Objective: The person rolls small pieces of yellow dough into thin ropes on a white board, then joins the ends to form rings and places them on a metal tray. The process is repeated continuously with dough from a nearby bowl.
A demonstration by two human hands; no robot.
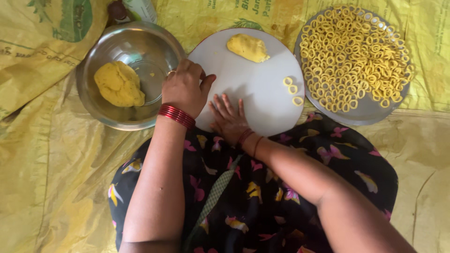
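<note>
A round white board (253,89) lies in front of me. My right hand (228,117) lies flat on its near part, fingers spread, pressing down; whether dough is under the palm is hidden. My left hand (185,86), with red bangles at the wrist, is curled at the board's left edge beside the steel bowl (101,112); whether it holds anything is hidden. A lump of yellow dough (119,84) sits in the bowl. A smaller dough piece (248,48) rests at the board's far side. Three small dough rings (293,91) lie on the board's right.
A round metal plate (370,112) at the right holds several yellow dough rings (351,56). Yellow plastic sheeting (42,154) covers the floor. A bottle (126,9) stands behind the bowl. My dark flowered dress fills the lower middle.
</note>
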